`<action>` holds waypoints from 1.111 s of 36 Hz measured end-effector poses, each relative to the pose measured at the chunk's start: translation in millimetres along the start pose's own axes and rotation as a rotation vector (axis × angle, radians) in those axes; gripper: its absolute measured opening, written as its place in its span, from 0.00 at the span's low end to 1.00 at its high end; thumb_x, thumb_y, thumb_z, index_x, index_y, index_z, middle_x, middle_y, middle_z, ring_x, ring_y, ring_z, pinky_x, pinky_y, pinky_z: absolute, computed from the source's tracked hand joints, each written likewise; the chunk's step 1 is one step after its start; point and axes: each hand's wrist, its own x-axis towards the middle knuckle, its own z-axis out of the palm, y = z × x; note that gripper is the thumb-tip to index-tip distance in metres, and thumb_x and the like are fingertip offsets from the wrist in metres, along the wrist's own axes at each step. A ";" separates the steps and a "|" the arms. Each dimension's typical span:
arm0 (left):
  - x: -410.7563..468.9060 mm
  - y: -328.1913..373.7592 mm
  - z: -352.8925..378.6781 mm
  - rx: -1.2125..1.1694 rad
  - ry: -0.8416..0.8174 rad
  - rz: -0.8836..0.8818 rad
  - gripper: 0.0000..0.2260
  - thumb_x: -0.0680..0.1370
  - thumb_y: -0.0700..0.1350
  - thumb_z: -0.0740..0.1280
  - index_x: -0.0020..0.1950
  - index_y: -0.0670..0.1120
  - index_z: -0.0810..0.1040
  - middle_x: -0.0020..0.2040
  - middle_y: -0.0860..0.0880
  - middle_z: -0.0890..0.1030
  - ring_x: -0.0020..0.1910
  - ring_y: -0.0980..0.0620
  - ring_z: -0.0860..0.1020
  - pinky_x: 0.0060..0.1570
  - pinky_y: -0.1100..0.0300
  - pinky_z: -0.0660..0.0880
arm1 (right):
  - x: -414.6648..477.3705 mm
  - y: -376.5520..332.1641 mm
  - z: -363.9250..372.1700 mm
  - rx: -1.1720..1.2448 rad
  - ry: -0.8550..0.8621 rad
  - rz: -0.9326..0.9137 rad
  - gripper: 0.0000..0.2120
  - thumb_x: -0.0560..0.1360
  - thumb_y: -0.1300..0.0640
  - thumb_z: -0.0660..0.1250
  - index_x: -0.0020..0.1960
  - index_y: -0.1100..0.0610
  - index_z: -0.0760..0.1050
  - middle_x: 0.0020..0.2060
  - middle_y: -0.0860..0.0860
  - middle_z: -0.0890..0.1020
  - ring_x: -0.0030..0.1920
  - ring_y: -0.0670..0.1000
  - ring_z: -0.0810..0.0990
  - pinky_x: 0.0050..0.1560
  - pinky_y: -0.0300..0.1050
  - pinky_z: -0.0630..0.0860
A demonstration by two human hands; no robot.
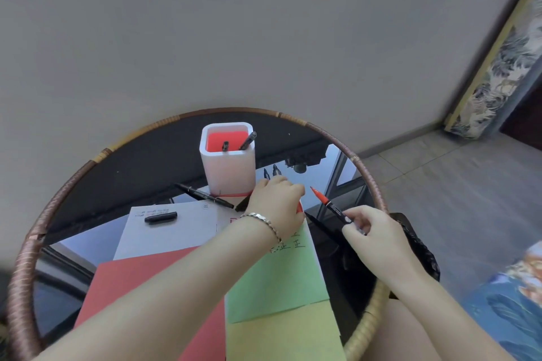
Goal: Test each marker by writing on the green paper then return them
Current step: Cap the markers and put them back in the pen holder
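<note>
Testing partly done, by the look of it: green paper carries black strokes at far end, no red ones visible. Right hand pinches uncapped red marker by barrel, tip raised off paper, right of holder. Left hand, fingers curled round black markers, sits just before holder; count unclear. Two markers stand in holder; loose marker lies on surface. Red test and returns probably left. Red marker: black barrel, tapered orange-red tip.
</note>
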 end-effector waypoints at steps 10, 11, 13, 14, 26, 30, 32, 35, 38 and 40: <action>-34.6 0.1 -20.4 -0.760 0.390 -0.180 0.09 0.77 0.44 0.61 0.55 0.46 0.77 0.46 0.49 0.76 0.38 0.60 0.75 0.39 0.70 0.73 | -3.7 -0.7 -1.2 0.016 0.004 0.004 0.09 0.73 0.61 0.63 0.51 0.54 0.78 0.38 0.48 0.74 0.38 0.43 0.72 0.31 0.30 0.67; -39.2 -1.9 -23.9 -0.839 0.393 -0.218 0.08 0.78 0.43 0.58 0.49 0.47 0.77 0.41 0.49 0.76 0.33 0.60 0.73 0.33 0.69 0.71 | -4.1 -2.1 -0.9 0.021 0.003 -0.003 0.08 0.73 0.61 0.63 0.50 0.54 0.78 0.37 0.47 0.74 0.38 0.43 0.72 0.31 0.30 0.66; -49.6 -5.9 -29.7 -1.014 0.414 -0.275 0.15 0.80 0.43 0.52 0.40 0.46 0.75 0.33 0.48 0.75 0.28 0.57 0.71 0.28 0.63 0.70 | -5.2 -5.2 0.1 0.036 -0.008 -0.011 0.08 0.73 0.61 0.63 0.49 0.54 0.78 0.37 0.47 0.74 0.38 0.44 0.72 0.33 0.32 0.64; -55.5 -8.0 -33.6 -1.103 0.432 -0.313 0.17 0.81 0.42 0.51 0.36 0.45 0.74 0.31 0.47 0.75 0.26 0.55 0.70 0.27 0.62 0.69 | -5.9 -7.1 0.9 0.045 -0.015 -0.012 0.08 0.73 0.61 0.63 0.49 0.53 0.78 0.37 0.47 0.74 0.38 0.44 0.72 0.34 0.33 0.64; -105.0 -41.3 -32.5 -1.722 0.392 -0.749 0.09 0.76 0.43 0.63 0.39 0.41 0.77 0.28 0.52 0.81 0.25 0.61 0.77 0.26 0.69 0.75 | -18.8 -38.8 19.4 0.154 -0.085 -0.150 0.06 0.71 0.55 0.70 0.44 0.46 0.75 0.38 0.44 0.79 0.41 0.36 0.75 0.40 0.23 0.69; -111.7 -43.0 -32.1 -1.861 0.402 -0.785 0.07 0.75 0.41 0.64 0.40 0.38 0.77 0.27 0.51 0.80 0.25 0.60 0.77 0.27 0.69 0.76 | -25.1 -47.9 24.0 0.184 -0.081 -0.220 0.03 0.69 0.52 0.70 0.40 0.47 0.75 0.33 0.48 0.80 0.36 0.48 0.77 0.38 0.41 0.74; -113.3 -42.5 -32.6 -1.927 0.399 -0.784 0.06 0.74 0.40 0.64 0.41 0.38 0.76 0.28 0.50 0.80 0.25 0.59 0.77 0.28 0.68 0.77 | -29.0 -54.2 24.1 0.215 -0.072 -0.262 0.04 0.69 0.54 0.70 0.37 0.48 0.76 0.33 0.47 0.80 0.33 0.52 0.76 0.36 0.46 0.73; -115.2 -40.2 -31.1 -1.955 0.392 -0.786 0.06 0.74 0.40 0.65 0.40 0.38 0.77 0.28 0.49 0.80 0.25 0.59 0.77 0.29 0.67 0.78 | -33.7 -59.4 22.6 0.222 -0.075 -0.332 0.05 0.69 0.55 0.72 0.39 0.47 0.77 0.32 0.47 0.80 0.30 0.54 0.75 0.33 0.47 0.72; -115.8 -37.5 -30.4 -1.958 0.378 -0.782 0.06 0.72 0.42 0.66 0.39 0.38 0.77 0.29 0.49 0.81 0.25 0.58 0.77 0.30 0.67 0.78 | -37.6 -63.3 18.8 0.179 -0.094 -0.404 0.05 0.66 0.47 0.69 0.41 0.46 0.77 0.31 0.46 0.80 0.28 0.52 0.74 0.29 0.43 0.70; -116.2 -36.5 -30.9 -1.956 0.381 -0.778 0.07 0.70 0.43 0.67 0.39 0.38 0.77 0.29 0.49 0.81 0.25 0.58 0.77 0.29 0.67 0.77 | -38.9 -64.7 16.2 0.158 -0.105 -0.423 0.08 0.65 0.43 0.65 0.41 0.46 0.77 0.32 0.45 0.80 0.28 0.51 0.74 0.29 0.44 0.72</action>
